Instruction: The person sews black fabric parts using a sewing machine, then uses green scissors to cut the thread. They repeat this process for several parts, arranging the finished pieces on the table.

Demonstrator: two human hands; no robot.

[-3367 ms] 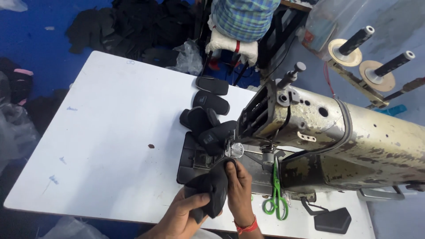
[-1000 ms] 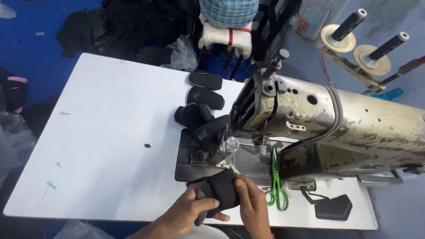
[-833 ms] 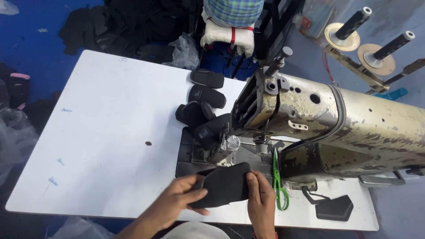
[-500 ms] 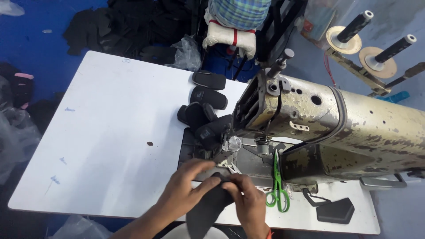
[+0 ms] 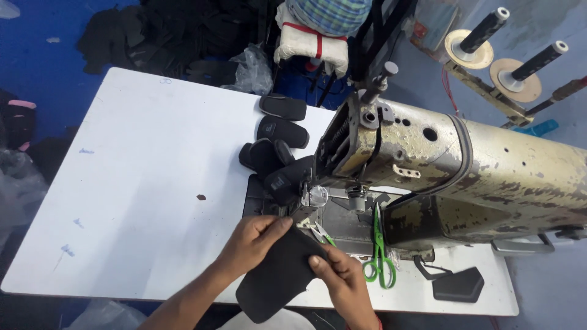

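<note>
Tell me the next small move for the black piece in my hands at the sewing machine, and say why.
Probably slide the black piece forward so its front edge goes under the presser foot. The left hand and right hand pinch it just short of the foot, and a chain of sewn pieces trails behind the foot.

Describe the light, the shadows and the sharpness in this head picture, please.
Head view: soft, even light on the white table, only faint shadows under both hands; left hand and right hand fairly sharp on the black fabric piece, whose dark surface shows little detail; the sewing machine looks matte, without strong glare.
</note>
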